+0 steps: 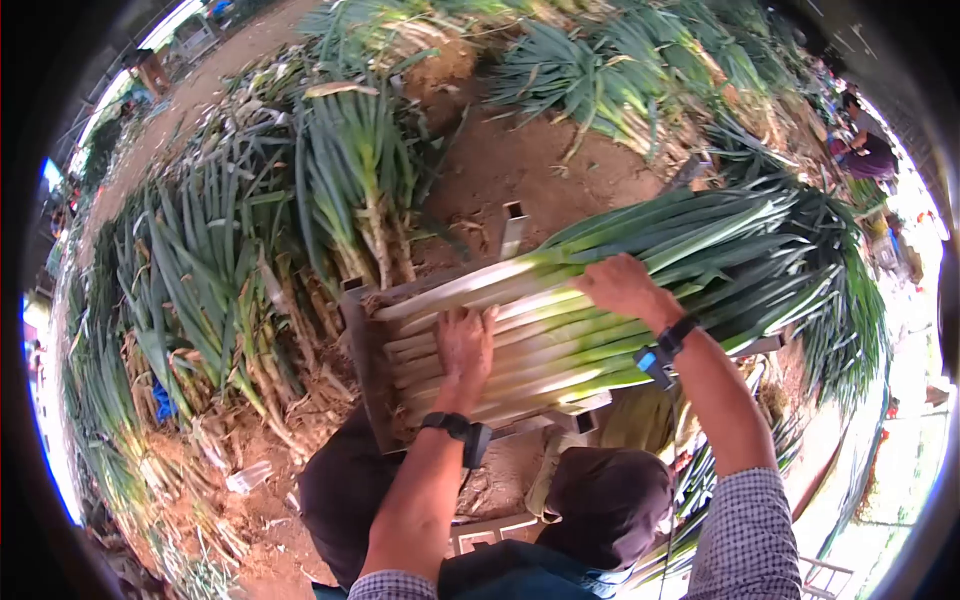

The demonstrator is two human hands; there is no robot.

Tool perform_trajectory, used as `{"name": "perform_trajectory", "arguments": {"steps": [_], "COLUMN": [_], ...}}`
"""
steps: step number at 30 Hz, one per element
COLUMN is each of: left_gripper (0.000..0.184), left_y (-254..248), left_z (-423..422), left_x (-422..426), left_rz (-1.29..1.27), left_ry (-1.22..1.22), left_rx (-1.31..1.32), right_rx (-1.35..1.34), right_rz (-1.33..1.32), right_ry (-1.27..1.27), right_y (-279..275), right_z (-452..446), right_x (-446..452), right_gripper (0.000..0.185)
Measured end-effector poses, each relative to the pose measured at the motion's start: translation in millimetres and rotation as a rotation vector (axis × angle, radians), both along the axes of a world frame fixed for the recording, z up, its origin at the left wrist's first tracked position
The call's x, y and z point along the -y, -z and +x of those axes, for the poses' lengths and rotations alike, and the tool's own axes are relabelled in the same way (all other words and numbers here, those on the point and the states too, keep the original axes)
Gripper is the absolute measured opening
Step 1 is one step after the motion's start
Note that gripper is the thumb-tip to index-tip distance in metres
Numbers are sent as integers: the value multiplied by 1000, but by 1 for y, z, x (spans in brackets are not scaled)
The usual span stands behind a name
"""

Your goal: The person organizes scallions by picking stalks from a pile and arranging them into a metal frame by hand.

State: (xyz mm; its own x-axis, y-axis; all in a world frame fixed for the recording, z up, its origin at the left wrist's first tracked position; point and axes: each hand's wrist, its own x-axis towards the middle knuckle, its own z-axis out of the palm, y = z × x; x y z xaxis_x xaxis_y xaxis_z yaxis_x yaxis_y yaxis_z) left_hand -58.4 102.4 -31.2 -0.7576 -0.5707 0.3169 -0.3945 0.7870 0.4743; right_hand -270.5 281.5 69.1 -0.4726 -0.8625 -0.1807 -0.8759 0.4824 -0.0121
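A row of leeks [540,345] lies side by side on a metal rack, white stalks to the left and green leaves fanning out to the right. My left hand [466,350] rests across the white stalks near the root end, fingers a little apart and fingertips bent down among them. Farther right, my right hand [622,287] is closed around a leek where white turns to green; its fingertips are partly hidden. The root ends sit near the rack's upright metal end plate [368,365]. Both wrists wear black bands.
Bundles of leeks stand on the soil at the left [210,280] and behind the rack [365,180]. More leeks [620,75] lie at the back. A metal post [513,230] sticks up at the rack's far side. Another person [868,150] is at the far right.
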Motion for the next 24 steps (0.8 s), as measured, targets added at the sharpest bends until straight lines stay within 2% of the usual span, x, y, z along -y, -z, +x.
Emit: {"name": "perform_trajectory", "arguments": {"steps": [3,5,8,9,12,14,15,19,22,24], "left_gripper": [33,31,29,28,25,24,23,26,25,21], "left_y": [6,4,-1,2,11,13,9,5,6,3], "left_z": [0,-3,0,0,-3,-1,-1,3,2,2], "left_x": [2,1,2,2,7,5,4,3,3,2], "left_rz": [-17,-45,18,-28,-104,-80,-79,-5,17,-9], "left_ry": [-48,-95,-35,-24,-18,-33,-53,-15,-8,-21], "left_rx": [-9,-25,-36,-69,-125,-68,-18,-23,-28,-72], "right_rx": [21,93,139,67,48,59,60,-83,21,102], "right_rz": [-79,-89,-160,-208,-87,-137,-165,-484,-575,-423], "right_ry": [-29,59,99,-52,41,109,132,-81,-60,-18], "right_y": [36,31,19,19,22,4,-3,3,20,6], "right_z": [-23,-31,-27,-27,-33,-15,-12,9,2,-7], "right_x": [1,6,13,11,17,11,7,-23,-31,-25], "right_gripper": [47,42,40,42,40,33,29,14,13,14]}}
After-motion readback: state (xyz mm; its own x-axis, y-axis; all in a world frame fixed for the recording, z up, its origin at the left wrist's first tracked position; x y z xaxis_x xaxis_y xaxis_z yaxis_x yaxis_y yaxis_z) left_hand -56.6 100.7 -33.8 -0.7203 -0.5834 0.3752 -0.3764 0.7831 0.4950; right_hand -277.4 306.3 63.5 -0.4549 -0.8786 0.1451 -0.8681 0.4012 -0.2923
